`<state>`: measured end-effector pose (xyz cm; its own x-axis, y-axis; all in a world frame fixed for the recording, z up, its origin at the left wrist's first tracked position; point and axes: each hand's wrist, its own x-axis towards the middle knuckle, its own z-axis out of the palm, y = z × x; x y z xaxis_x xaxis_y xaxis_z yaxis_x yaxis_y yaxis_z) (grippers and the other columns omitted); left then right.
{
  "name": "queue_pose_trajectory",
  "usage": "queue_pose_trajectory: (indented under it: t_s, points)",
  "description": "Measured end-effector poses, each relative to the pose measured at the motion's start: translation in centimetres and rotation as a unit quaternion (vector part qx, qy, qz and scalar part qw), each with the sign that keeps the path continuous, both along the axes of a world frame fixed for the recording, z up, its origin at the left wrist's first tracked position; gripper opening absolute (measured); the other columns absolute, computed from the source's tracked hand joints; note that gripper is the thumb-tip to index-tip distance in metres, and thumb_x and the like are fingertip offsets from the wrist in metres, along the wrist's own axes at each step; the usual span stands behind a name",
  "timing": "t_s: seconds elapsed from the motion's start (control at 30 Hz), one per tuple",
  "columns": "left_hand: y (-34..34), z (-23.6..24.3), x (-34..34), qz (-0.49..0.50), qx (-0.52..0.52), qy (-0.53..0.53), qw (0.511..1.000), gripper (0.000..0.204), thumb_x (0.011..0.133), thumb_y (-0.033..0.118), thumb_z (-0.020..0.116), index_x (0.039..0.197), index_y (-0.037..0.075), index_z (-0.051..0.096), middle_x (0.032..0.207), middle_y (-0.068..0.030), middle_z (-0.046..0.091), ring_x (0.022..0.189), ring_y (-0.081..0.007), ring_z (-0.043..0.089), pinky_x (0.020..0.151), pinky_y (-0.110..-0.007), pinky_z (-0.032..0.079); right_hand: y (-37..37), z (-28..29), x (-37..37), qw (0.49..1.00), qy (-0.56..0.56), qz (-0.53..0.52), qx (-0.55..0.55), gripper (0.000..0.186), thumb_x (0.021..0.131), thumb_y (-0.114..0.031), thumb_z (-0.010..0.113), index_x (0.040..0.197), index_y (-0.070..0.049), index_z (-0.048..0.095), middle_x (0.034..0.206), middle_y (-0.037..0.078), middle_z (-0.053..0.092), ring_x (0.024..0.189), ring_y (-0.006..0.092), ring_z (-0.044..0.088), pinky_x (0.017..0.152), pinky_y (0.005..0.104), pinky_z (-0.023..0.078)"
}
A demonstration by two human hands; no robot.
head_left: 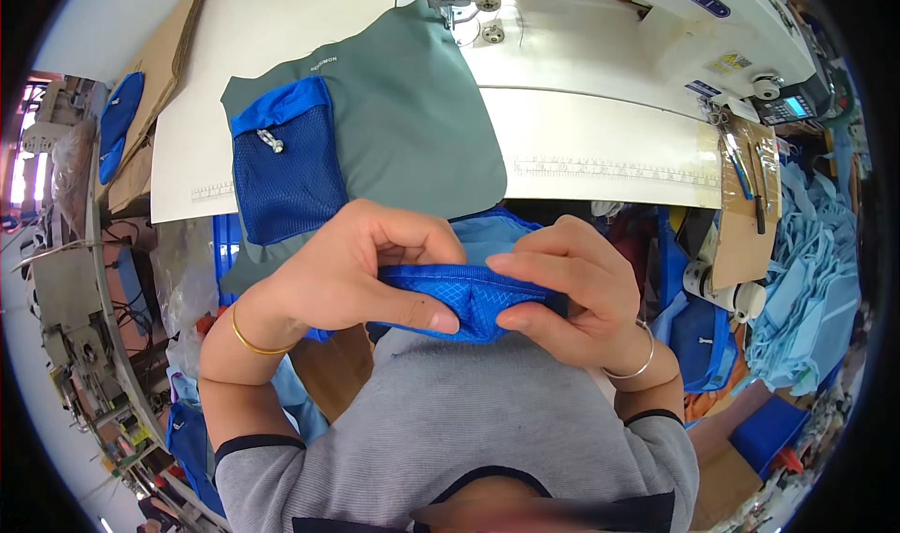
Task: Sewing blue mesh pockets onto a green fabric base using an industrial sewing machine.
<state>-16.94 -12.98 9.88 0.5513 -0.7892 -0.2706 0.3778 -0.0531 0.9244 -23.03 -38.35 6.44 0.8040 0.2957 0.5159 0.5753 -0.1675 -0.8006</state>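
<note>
Between my hands, just off the table's near edge, is a folded piece of blue ripstop fabric point(469, 297) with a stitched band along its upper edge. My left hand point(375, 270) is closed on its left part, thumb lying on the front and fingers behind. My right hand point(581, 289) pinches its right end between thumb and fingers. Beyond my left hand lies a grey-green fabric panel point(408, 111), partly hanging over the table edge. On that panel sits a blue mesh pocket point(291, 172) with a cord and small toggle.
A white sewing machine point(750, 27) stands at the far right of the white table point(600, 139). Scissors point(727, 149) rest on the cardboard at the right. Light blue fabric strips point(806, 280) are heaped beyond. A cardboard sheet point(164, 92) leans at the left.
</note>
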Motion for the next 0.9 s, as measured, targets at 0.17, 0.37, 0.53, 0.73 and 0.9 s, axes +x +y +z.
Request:
queue_pose_trajectory:
  t_s: [0.17,0.37,0.53,0.73,0.9]
  points:
    - [-0.5,0.8,-0.2,0.013,0.011,0.015,1.0,0.02,0.082,-0.001,0.084,0.099,-0.002,0.073,0.091,-0.0014,0.072,0.083,-0.004,0.063,0.073,-0.02,0.05,1.1,-0.4,-0.3,0.998,0.037,0.026,0.046,0.048,0.075,-0.018,0.089,0.119,-0.003,0.075,0.095,0.01,0.07,0.076,0.0208,0.066,0.064,0.0295,0.05]
    - [-1.0,2.6,0.0,0.023,0.131,-0.035,0.99,0.022,0.073,-0.005,0.088,0.089,-0.003,0.073,0.085,-0.0039,0.07,0.076,-0.0073,0.063,0.065,-0.021,0.047,1.6,-1.4,-0.7,0.996,0.077,0.021,0.046,0.042,0.078,-0.013,0.087,0.115,0.001,0.074,0.094,0.01,0.073,0.075,0.0198,0.066,0.065,0.0295,0.049]
    - [-1.5,2.7,-0.5,0.089,0.164,-0.081,0.979,0.021,0.072,-0.003,0.089,0.087,0.001,0.074,0.081,-0.0026,0.069,0.074,-0.0086,0.062,0.062,-0.022,0.046,2.0,-2.0,-0.8,0.996,0.064,-0.016,0.062,0.033,0.077,-0.011,0.087,0.107,-0.001,0.076,0.08,0.01,0.071,0.067,0.0213,0.065,0.06,0.0308,0.048]
    - [-1.2,1.9,0.8,-0.003,0.105,-0.315,0.943,0.016,0.076,0.005,0.085,0.089,0.004,0.076,0.085,-0.0057,0.071,0.077,-0.0201,0.06,0.076,-0.035,0.046,1.9,-1.9,-0.5,0.996,0.045,-0.001,0.073,0.025,0.079,-0.01,0.085,0.101,-0.002,0.076,0.083,0.008,0.073,0.068,0.0206,0.066,0.061,0.0308,0.047]
    - [-1.5,2.4,-0.4,0.061,0.152,-0.496,0.853,0.019,0.087,0.005,0.076,0.104,0.001,0.072,0.103,-0.0111,0.07,0.085,-0.0202,0.063,0.083,-0.034,0.048,2.3,-1.9,-0.1,0.994,0.045,-0.044,0.09,0.021,0.081,-0.01,0.084,0.098,-0.003,0.075,0.084,0.008,0.074,0.068,0.0204,0.066,0.062,0.0307,0.047]
